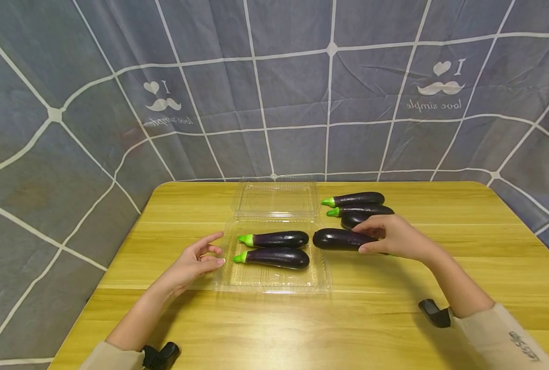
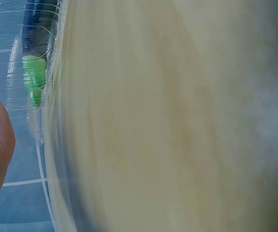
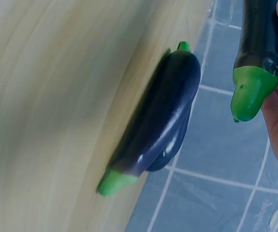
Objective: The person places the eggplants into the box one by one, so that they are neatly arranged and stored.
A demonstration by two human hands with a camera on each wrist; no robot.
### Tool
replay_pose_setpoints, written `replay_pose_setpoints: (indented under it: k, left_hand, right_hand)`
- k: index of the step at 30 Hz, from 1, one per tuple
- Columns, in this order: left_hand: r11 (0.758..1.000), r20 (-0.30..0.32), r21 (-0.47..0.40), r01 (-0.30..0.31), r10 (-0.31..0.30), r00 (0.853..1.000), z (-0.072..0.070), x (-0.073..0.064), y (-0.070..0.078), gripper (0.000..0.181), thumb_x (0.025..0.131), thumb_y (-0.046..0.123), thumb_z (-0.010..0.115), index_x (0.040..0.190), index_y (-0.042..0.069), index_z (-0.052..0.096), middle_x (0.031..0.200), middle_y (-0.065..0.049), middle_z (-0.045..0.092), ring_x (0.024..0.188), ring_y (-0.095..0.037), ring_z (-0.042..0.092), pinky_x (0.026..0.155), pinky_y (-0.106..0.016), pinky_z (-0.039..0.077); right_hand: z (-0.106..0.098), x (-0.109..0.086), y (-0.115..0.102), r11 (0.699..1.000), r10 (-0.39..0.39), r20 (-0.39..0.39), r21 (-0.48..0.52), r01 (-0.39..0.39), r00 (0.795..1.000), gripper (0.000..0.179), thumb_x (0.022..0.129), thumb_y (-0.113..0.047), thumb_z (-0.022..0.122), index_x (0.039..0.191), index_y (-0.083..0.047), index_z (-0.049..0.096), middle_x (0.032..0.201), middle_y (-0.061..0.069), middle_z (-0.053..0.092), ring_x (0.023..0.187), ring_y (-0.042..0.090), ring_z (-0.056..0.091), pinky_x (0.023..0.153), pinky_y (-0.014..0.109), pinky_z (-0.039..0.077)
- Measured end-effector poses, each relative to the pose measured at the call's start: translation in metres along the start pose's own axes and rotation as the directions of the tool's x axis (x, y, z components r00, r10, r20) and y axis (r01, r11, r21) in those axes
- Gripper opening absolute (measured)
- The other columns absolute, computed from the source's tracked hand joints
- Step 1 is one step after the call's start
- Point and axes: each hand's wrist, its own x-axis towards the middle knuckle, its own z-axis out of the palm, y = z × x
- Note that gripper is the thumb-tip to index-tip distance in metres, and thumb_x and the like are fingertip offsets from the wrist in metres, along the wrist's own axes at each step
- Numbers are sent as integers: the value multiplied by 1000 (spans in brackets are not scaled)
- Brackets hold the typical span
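My right hand [image 1: 390, 236] grips a dark purple eggplant [image 1: 336, 239] by its stem half, thumb on the near side. Its rounded end points left, at the right wall of a clear plastic clamshell box [image 1: 274, 280]. In the right wrist view the green cap [image 3: 251, 92] of this eggplant shows beside the palm. Two more eggplants [image 1: 281, 239] [image 1: 279, 258] lie side by side in the box, green stems to the left. At the box's left wall is my left hand [image 1: 188, 264], fingers loosely bent and holding nothing; the left wrist view catches only part of it.
Behind my right hand, three loose eggplants [image 1: 360, 199] lie close together on the wooden table [image 1: 265, 329], one partly hidden by the hand. The box's clear lid [image 1: 276, 199] is folded back toward the grey checked cloth [image 1: 293, 103] behind the table.
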Motion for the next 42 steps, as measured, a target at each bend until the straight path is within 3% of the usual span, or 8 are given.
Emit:
replay_pose_setpoints:
  k: [13,42]
  left_hand:
    - [1000,-1,3,-4,4,1000,0,0,0,72,87,3,62,146,1,22,105,-6,47,82,-9,56,72,-20,49]
    - [1000,-10,14,6,-5,1000,0,0,0,72,87,5,63,146,2,23,106,-8,45,81,-10,54,72,-21,49]
  right_hand:
    - [11,18,-14,997,-71,51,-2,71,996,38,76,-26,78,106,-5,69,98,0,65,84,13,58,73,29,50]
    - [51,60,-57,972,-235,168,31,233,957,38,76,-22,77,108,-4,69,103,4,66,86,15,60,73,27,51]
